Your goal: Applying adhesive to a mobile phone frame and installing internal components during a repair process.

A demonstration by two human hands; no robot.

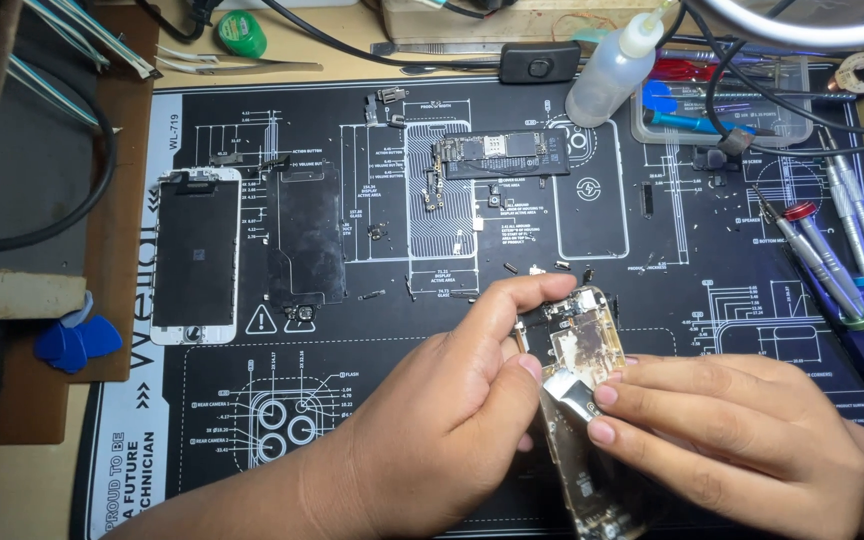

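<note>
An opened phone housing (584,345), gold-toned with bare inner parts, lies tilted over the black repair mat (372,400) at the lower middle. My left hand (452,410) grips its left edge, thumb and forefinger pinching near the top. My right hand (742,440) holds the right side, with its fingertips pressing a small silver strip (574,392) inside the housing. The housing's lower end is partly hidden under my hands.
A white phone screen (195,255) and a dark metal plate (305,235) lie at the mat's left. A logic board (505,153) sits at top centre, with small screws scattered about. Screwdrivers (822,260) lie at right, a plastic squeeze bottle (612,70) and tool tray (722,105) behind, blue picks (77,342) at left.
</note>
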